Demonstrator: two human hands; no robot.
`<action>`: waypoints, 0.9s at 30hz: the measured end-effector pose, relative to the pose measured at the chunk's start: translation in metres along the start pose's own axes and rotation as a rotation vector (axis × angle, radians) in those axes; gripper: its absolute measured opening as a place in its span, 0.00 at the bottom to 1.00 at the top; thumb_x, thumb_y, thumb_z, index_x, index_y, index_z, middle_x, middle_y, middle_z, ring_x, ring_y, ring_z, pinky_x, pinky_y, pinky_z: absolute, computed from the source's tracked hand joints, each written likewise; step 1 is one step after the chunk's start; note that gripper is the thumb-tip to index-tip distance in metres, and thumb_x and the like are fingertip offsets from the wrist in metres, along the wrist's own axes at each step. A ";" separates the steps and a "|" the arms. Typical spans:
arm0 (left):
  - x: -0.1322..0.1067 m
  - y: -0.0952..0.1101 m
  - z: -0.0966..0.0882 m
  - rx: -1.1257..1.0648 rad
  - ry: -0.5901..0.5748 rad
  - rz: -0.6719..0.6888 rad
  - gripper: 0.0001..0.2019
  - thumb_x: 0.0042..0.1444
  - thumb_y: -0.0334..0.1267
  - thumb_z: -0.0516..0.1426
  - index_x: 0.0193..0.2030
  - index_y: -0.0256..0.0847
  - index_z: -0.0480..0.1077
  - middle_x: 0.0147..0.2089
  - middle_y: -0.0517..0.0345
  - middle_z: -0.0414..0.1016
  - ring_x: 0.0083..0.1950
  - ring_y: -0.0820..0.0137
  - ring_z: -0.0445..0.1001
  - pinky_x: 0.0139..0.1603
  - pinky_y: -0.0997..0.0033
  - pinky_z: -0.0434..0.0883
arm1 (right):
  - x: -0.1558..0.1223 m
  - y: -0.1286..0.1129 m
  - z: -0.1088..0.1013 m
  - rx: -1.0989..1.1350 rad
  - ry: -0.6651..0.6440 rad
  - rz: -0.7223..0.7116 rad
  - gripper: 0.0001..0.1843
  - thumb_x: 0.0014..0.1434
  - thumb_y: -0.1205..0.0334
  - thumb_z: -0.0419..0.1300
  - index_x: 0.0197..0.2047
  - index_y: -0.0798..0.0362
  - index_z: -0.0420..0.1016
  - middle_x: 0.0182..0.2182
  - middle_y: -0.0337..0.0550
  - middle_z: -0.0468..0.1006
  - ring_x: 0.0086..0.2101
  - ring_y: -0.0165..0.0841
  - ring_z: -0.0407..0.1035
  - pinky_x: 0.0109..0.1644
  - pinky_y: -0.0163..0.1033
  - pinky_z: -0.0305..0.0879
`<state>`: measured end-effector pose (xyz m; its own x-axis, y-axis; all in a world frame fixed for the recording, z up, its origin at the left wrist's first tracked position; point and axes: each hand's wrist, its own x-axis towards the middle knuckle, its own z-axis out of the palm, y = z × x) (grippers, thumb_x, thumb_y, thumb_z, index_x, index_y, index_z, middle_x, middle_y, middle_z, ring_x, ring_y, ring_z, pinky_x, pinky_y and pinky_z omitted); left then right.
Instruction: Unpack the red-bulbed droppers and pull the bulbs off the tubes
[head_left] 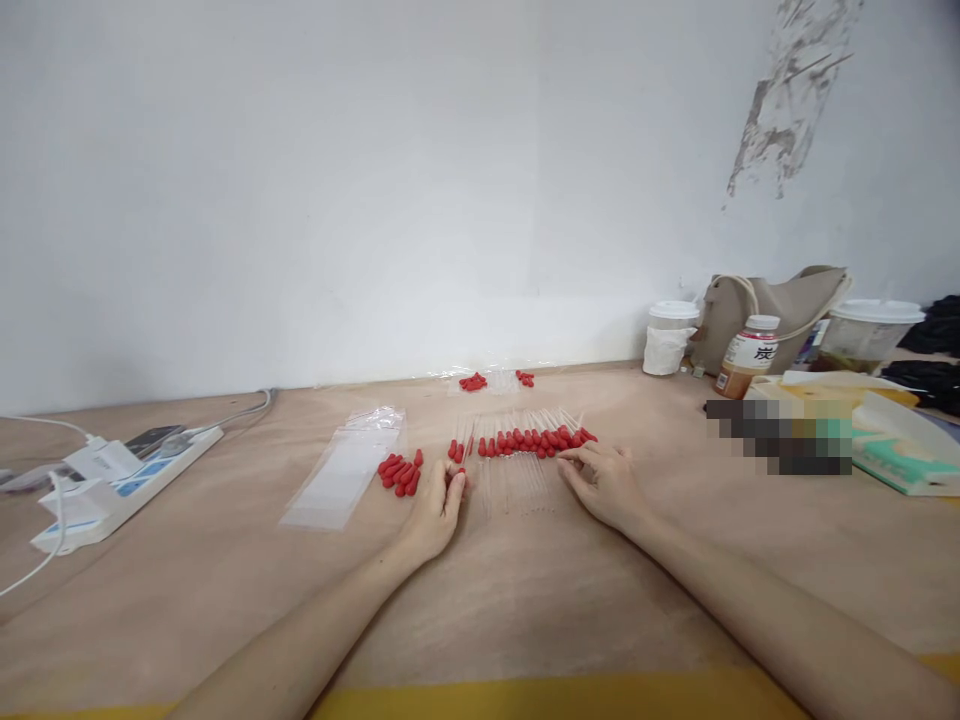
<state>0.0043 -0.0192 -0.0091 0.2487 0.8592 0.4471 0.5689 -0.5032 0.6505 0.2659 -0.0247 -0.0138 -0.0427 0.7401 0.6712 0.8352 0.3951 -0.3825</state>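
Note:
A row of droppers with red rubber bulbs [525,441] and thin clear tubes lies in front of me, tubes pointing toward the wall. Below it lie loose clear glass tubes [517,485]. My left hand [439,505] is closed at the left end of the row, thumb and fingers pinching a dropper [463,472] by its red bulb, tube pointing away. At the right end, my right hand [606,485] rests on the table with thumb and forefinger slightly apart, beside the bulbs and tubes, holding nothing that I can see. Loose red bulbs [400,473] form a pile left of my left hand.
Clear plastic bags [337,475] lie at the left, near a power strip [142,490] with chargers. Small bags with red bulbs [473,382] lie by the wall. At the right stand a lidded cup [669,338], a bottle [748,358], a grey bag [795,300] and a tissue pack [900,450].

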 end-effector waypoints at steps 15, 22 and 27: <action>-0.002 0.004 0.001 0.300 0.022 0.549 0.05 0.58 0.35 0.51 0.39 0.39 0.65 0.34 0.55 0.71 0.36 0.69 0.68 0.38 0.69 0.66 | -0.007 -0.035 0.007 0.026 -0.051 -0.517 0.11 0.58 0.56 0.52 0.41 0.48 0.73 0.26 0.39 0.74 0.33 0.30 0.63 0.48 0.45 0.48; -0.003 0.010 0.002 0.379 -0.024 0.636 0.06 0.58 0.36 0.51 0.36 0.38 0.67 0.29 0.56 0.70 0.32 0.69 0.62 0.34 0.69 0.62 | -0.011 -0.034 0.007 0.048 -0.045 -0.557 0.11 0.59 0.64 0.51 0.31 0.52 0.74 0.18 0.37 0.69 0.28 0.28 0.58 0.44 0.42 0.46; -0.004 0.013 0.000 0.471 -0.058 0.657 0.11 0.59 0.36 0.48 0.28 0.37 0.66 0.25 0.56 0.66 0.31 0.69 0.59 0.33 0.69 0.58 | -0.015 -0.032 0.003 0.073 -0.059 -0.585 0.10 0.58 0.65 0.51 0.29 0.52 0.72 0.17 0.36 0.67 0.27 0.27 0.56 0.44 0.42 0.45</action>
<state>0.0106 -0.0295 -0.0024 0.6798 0.4112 0.6073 0.5595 -0.8261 -0.0670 0.2375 -0.0469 -0.0137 -0.5166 0.4160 0.7484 0.6238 0.7816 -0.0039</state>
